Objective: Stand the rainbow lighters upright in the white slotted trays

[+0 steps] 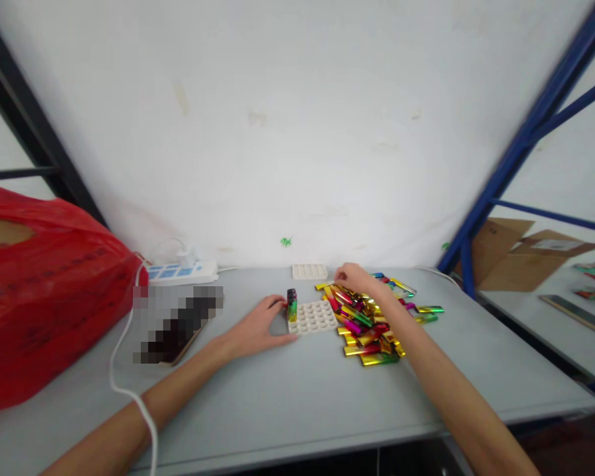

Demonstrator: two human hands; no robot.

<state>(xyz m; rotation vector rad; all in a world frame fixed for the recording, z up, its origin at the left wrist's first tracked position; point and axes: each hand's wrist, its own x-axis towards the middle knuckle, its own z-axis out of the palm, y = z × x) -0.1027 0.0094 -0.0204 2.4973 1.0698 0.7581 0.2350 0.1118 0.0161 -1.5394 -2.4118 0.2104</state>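
Note:
A white tray with round holes (315, 317) lies flat on the grey table (297, 390). One shiny multicoloured lighter (291, 305) stands upright in its left corner. My left hand (258, 327) rests on the table against the tray's left edge, fingers spread beside that lighter. My right hand (356, 278) reaches into the far side of a pile of shiny metallic lighters (371, 320) to the right of the tray, fingers curled down onto the pile. What those fingers grip is hidden.
A second white holed tray (310, 271) lies by the wall. A white power strip (181, 272) with a cable and a phone (178, 327) lie to the left, beside a big red plastic bag (44, 291). Blue shelf posts (520, 145) and cardboard boxes (515, 254) stand at right.

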